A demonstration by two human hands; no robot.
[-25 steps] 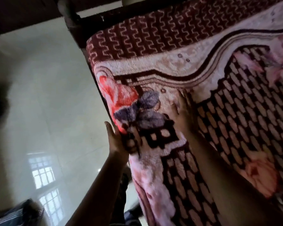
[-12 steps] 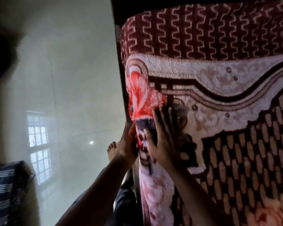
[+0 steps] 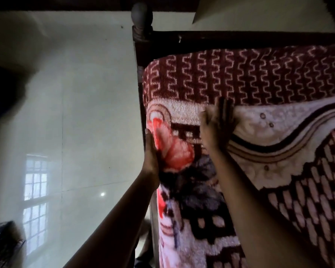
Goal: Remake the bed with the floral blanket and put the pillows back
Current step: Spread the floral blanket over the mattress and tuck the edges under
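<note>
the thick, soft, probably weighty floral blanket (image 3: 259, 132) lies spread up to the bedpost (image 3: 141, 18), left hand (image 3: 151, 151) flat against its hanging edge below the post, right hand (image 3: 217, 126) flat on top, neither gripping; bunch the edge to shift it.

Floral blanket (image 3: 259, 132): maroon w/ cream zigzags, red flower.
</note>
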